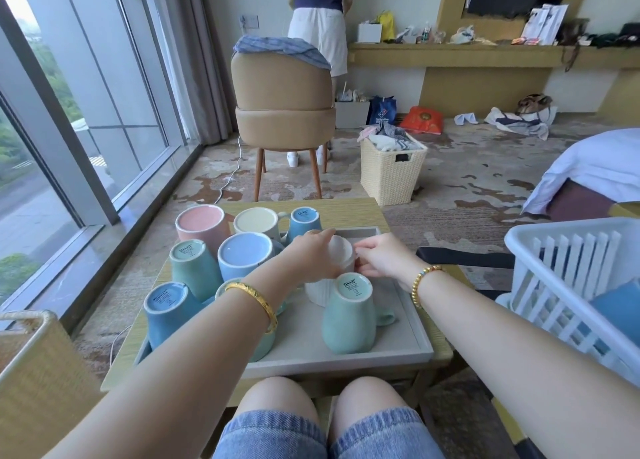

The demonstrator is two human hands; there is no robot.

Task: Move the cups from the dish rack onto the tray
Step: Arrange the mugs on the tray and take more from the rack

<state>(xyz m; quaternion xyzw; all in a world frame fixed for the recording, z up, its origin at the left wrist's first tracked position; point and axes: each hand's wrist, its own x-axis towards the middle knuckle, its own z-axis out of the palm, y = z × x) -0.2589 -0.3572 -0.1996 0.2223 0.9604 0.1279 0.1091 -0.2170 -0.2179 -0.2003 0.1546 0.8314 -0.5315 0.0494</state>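
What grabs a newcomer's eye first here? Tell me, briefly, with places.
The cluster of pastel cups, all upside down, filling the left half of the grey tray in the centre: pink cup at the far left, green cup nearest. Just beyond that one, the left hand and right hand meet around a white cup. At the right edge sits the white rack, with something blue inside.
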